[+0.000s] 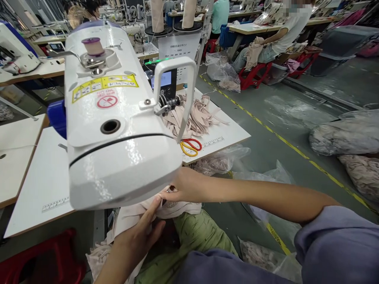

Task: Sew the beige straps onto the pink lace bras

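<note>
A white sewing machine head [112,118] fills the middle of the view and hides the needle area. Just below its front end, my left hand [142,230] lies on a piece of pale pink fabric [133,215], fingers stretched along it with the thumb pressing the cloth. My right hand [180,187] reaches in from the right under the machine head and pinches the same fabric at its upper edge. The fabric drapes down over my lap. A spool of pink thread [92,46] sits on top of the machine.
The white table [44,177] carries a pile of beige cut pieces [195,116] and red and yellow scissors [191,146] to the right. Plastic bags of fabric [349,138] lie on the floor. A red stool [41,256] stands at lower left. Other people sit at tables behind.
</note>
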The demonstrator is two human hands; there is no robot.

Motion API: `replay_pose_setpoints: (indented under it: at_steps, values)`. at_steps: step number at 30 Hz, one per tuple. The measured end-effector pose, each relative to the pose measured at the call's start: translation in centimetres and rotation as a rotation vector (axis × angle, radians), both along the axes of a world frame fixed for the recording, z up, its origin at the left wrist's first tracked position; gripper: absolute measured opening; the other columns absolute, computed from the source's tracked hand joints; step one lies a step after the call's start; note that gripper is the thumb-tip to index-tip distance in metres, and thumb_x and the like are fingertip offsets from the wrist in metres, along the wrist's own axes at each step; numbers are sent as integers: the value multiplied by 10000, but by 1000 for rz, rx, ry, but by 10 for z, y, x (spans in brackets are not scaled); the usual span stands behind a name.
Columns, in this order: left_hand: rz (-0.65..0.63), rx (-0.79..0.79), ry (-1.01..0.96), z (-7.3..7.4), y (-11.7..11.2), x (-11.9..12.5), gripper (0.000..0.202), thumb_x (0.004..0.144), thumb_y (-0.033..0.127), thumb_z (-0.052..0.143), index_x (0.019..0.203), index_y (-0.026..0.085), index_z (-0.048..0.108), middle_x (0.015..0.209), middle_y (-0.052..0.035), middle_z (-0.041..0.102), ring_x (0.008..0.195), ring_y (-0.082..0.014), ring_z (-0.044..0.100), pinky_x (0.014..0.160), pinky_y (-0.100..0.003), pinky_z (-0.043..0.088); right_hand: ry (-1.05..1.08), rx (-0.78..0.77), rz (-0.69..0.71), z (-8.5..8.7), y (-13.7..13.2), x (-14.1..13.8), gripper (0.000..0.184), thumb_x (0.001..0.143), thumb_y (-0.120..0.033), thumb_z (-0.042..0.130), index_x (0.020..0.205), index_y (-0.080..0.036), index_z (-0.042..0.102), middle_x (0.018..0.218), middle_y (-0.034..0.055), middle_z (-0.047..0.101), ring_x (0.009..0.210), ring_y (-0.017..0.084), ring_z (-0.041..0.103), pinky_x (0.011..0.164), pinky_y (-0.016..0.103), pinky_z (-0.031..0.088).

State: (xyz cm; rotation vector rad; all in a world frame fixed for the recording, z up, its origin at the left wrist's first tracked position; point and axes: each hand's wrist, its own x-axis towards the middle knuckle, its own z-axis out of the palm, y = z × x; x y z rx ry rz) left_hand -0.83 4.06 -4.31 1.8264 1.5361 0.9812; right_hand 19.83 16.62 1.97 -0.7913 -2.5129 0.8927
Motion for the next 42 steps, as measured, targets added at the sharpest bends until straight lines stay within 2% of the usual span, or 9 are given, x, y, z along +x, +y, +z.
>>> replay_pose_setpoints:
  at_steps: [3, 6, 11, 16, 25, 31, 34, 39, 42]
  values:
    - [-14, 88, 317, 7, -3, 4, 532, 884, 321, 648, 1402, 365, 535, 1213, 5, 724, 932, -243, 749, 773, -305, 622, 187, 149, -59, -21, -6, 8, 197, 919, -290, 609, 1076, -203, 690, 1191, 124, 618, 1131, 255, 549, 963, 401, 442]
    - [-16, 167, 509, 13, -3, 7, 563, 901, 345, 625, 1446, 349, 485, 1192, -10, 738, 1004, -253, 734, 806, -297, 608, 235, 154, -58, -31, -8, 10, 152, 931, -219, 574, 974, -208, 719, 1116, 99, 644, 1105, 230, 562, 989, 396, 433]
    - [13, 132, 568, 13, -5, 13, 567, 907, 352, 606, 1458, 306, 481, 1044, -34, 786, 799, -213, 765, 620, -220, 583, 244, 97, -83, -26, -5, 5, 89, 886, -202, 644, 904, -204, 731, 1002, 64, 655, 1034, 210, 585, 988, 383, 428]
    - [34, 162, 594, 12, -1, 16, 542, 903, 316, 605, 1436, 332, 506, 1155, -28, 754, 703, -185, 758, 553, -206, 557, 269, 96, -105, -26, -6, 6, 77, 893, -222, 655, 896, -209, 731, 992, 61, 652, 1031, 210, 578, 954, 366, 450]
    - [-89, 119, 629, 20, -3, 2, 597, 941, 316, 556, 1510, 318, 375, 1203, -43, 735, 775, -207, 772, 547, -211, 558, 315, 525, -69, -50, -19, 12, 262, 898, -117, 527, 1062, -253, 679, 982, 25, 711, 1069, 171, 577, 1020, 370, 438]
    - [-251, 129, 633, 23, 6, -21, 592, 939, 303, 538, 1504, 361, 373, 1198, 3, 739, 735, -172, 771, 493, -182, 534, 285, 593, -100, -43, -19, 12, 214, 899, -142, 539, 977, -256, 702, 926, 21, 711, 959, 190, 574, 915, 364, 451]
    - [-175, 117, 710, 26, 7, -15, 542, 937, 290, 528, 1465, 375, 444, 1128, 17, 766, 678, -172, 761, 489, -195, 529, 313, 365, -144, -45, -26, 14, 218, 902, -154, 532, 995, -251, 704, 907, 39, 661, 863, 183, 564, 808, 348, 460]
    - [-91, 67, 700, 27, 1, 7, 531, 939, 310, 516, 1464, 355, 449, 1146, 3, 760, 765, -188, 763, 526, -205, 540, 519, -604, -305, -57, -25, 3, 400, 981, -387, 488, 1335, -208, 440, 900, 6, 567, 590, 97, 491, 565, 239, 455]
    - [9, 127, 689, 24, -4, 18, 587, 918, 321, 552, 1487, 343, 414, 1163, -32, 753, 863, -226, 757, 633, -254, 582, 591, -619, -417, -64, -10, -15, 456, 910, -405, 586, 1296, -205, 450, 968, 25, 570, 681, 120, 533, 638, 255, 494]
